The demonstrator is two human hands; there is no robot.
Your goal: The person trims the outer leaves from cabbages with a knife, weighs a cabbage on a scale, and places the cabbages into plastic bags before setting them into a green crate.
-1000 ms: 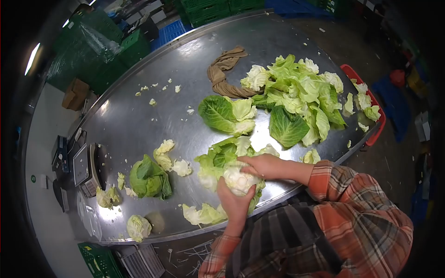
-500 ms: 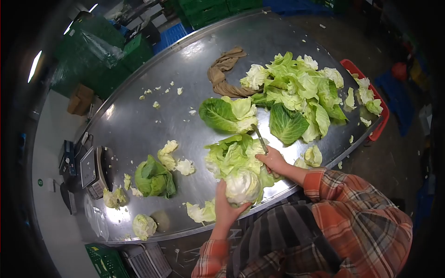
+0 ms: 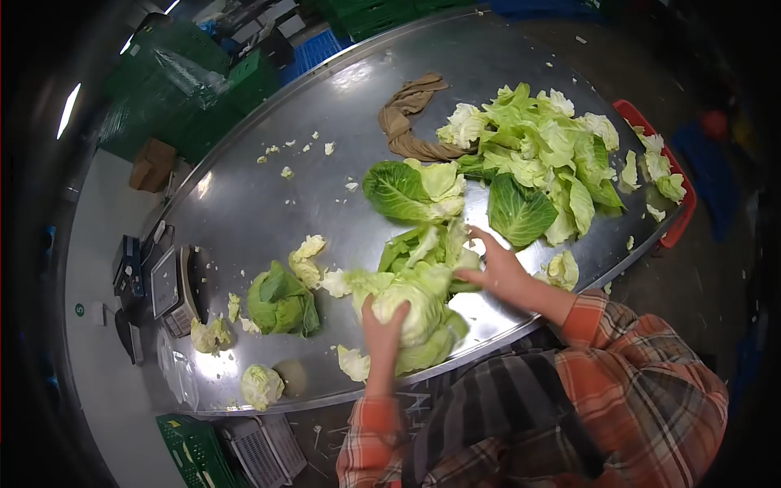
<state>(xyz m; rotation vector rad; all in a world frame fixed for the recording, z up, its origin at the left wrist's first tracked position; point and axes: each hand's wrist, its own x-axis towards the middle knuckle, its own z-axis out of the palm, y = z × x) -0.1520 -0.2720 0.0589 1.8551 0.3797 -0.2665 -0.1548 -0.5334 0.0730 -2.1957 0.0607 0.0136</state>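
A pale cabbage head (image 3: 421, 313) with loosened outer leaves lies at the near edge of the metal table. My left hand (image 3: 382, 329) grips its left side, thumb and fingers spread over it. On the other side, my right hand (image 3: 506, 275) has thumb and fingers around light green cabbage leaves (image 3: 439, 256) behind the head. No knife is visible in that hand. Just beyond lies a dark green outer leaf (image 3: 396, 191). A heap of stripped leaves (image 3: 545, 146) sits to the far right.
On the left stand a trimmed green cabbage (image 3: 281, 301), a small pale cabbage (image 3: 261, 386) and a scale (image 3: 172, 285). A brown cloth (image 3: 399, 122) lies further back. A red crate (image 3: 679, 215) is beyond the right edge; a green crate (image 3: 191, 447) is below the table.
The knife that was in my right hand is out of sight, and that hand is now on the leaves. The cabbage has tipped, its leaves spreading. The view has shifted slightly.
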